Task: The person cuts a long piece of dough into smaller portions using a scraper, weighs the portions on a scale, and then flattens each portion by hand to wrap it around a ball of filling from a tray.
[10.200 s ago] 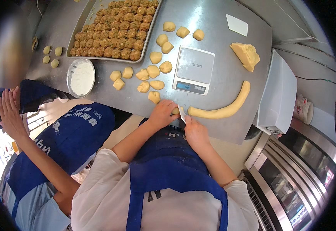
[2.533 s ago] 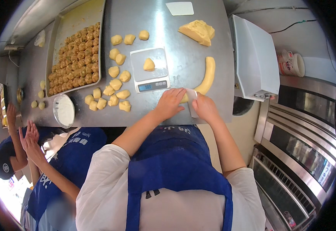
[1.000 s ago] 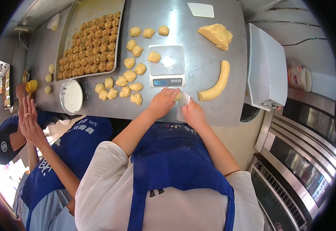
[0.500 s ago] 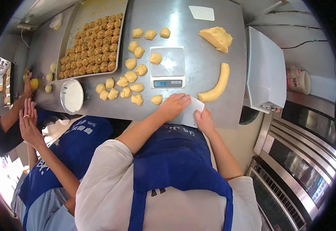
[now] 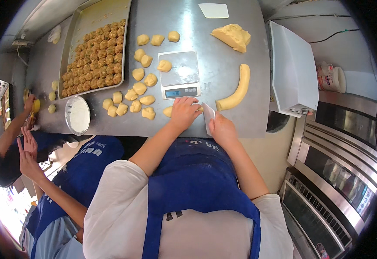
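Observation:
My right hand (image 5: 223,128) grips a white flat dough scraper (image 5: 208,117), held on edge near the table's front. Left of it, the fingers of my left hand (image 5: 185,113) are bent round a small bit of yellow dough (image 5: 200,108), mostly hidden by them and close to the blade. Another dough piece (image 5: 167,111) peeks out behind my left hand. Just beyond stands a digital kitchen scale (image 5: 179,73) with one dough lump (image 5: 164,65) on its plate. A curved dough roll (image 5: 236,93) lies to the right, its cut end facing my hands.
Several dough pieces (image 5: 139,88) are scattered left of the scale. Further left are a tray (image 5: 121,77) of brown filling balls and a bowl of white powder (image 5: 77,115). A large dough chunk (image 5: 233,37) and a white card (image 5: 213,10) lie far right. Two people work at left.
My left hand has left the scraper and moved left, now at a small bit of dough. My right hand has turned the scraper more upright and shifted it slightly left.

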A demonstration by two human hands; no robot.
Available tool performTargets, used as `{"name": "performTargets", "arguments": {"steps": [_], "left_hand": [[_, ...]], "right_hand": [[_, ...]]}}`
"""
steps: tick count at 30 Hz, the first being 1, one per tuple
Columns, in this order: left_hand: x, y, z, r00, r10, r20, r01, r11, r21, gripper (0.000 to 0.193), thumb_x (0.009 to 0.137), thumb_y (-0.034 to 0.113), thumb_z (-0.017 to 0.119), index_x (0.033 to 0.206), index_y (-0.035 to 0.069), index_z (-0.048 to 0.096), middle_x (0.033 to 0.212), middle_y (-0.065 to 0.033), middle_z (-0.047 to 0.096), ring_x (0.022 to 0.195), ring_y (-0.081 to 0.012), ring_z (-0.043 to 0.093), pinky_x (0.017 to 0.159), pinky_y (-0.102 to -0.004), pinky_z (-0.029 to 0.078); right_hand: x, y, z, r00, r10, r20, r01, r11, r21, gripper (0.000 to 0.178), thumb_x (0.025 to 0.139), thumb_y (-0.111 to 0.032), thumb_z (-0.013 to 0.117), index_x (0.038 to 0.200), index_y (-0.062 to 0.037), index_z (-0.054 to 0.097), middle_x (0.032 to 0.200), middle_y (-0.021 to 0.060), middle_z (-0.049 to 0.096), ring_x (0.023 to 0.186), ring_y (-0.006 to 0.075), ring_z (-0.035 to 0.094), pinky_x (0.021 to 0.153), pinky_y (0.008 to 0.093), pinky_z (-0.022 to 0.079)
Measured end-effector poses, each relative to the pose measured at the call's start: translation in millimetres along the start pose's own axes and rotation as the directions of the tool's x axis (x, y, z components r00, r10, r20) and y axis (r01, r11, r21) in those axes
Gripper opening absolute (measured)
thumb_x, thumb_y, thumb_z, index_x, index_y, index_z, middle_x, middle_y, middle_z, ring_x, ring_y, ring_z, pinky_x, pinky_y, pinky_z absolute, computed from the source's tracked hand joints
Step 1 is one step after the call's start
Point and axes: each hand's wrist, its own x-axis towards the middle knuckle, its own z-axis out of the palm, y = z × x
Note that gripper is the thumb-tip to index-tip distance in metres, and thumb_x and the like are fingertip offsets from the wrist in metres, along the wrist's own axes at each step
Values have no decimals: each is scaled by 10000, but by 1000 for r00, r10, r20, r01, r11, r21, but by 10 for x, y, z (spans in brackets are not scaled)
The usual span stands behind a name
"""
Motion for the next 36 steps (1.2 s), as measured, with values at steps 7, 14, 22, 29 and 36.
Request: {"name": "performTargets", "arguments": {"steps": [7, 14, 22, 29, 36], "left_hand": [[-1, -67, 43, 999, 24, 44, -26, 999, 47, 112, 749, 252, 744, 803, 157, 718, 871, 31, 661, 918, -168, 597, 827, -355, 413], [495, -522, -488, 968, -209, -138, 227, 964, 135, 270, 762, 228, 745, 1007, 127, 695, 1033, -41, 680, 965, -269, 613, 862, -433, 466], [841, -1115, -601, 963, -269, -31, 269, 939, 214, 440, 794, 179, 713, 1221, 103, 635, 1190, -111, 652, 1120, -292, 584, 1009, -397, 450], [945, -242, -540, 990, -50, -132, 91, 941, 326, 630, 701, 367, 813, 1239, 102, 618, 1273, -137, 587, 1195, -313, 531, 1019, -454, 405], [531, 494, 211, 970, 43, 239, -24, 996, -82, 653, 690, 336, 826, 1248, 74, 610, 1223, -117, 620, 1159, -307, 561, 984, -447, 437]], "right_hand": [[151, -80, 111, 996, -73, 57, 78, 994, -77, 196, 888, -153, 487, 949, 15, 568, 834, 248, 677, 749, 419, 674, 696, 527, 540], [133, 77, -18, 997, 70, 19, -71, 997, 34, 289, 899, -202, 479, 1045, 27, 577, 890, 262, 677, 792, 440, 662, 741, 536, 529], [-65, 507, -290, 983, 100, -157, -91, 994, 64, 323, 899, -195, 476, 1116, 18, 586, 916, 270, 664, 835, 452, 645, 773, 539, 510], [135, 587, -575, 995, 61, -82, -73, 985, -157, 246, 900, -202, 510, 1021, -3, 589, 901, 229, 680, 802, 414, 666, 719, 519, 529], [455, 643, -485, 994, 87, 71, -75, 985, -158, 246, 888, -202, 538, 992, 10, 609, 917, 237, 688, 822, 414, 674, 733, 510, 534]]}}
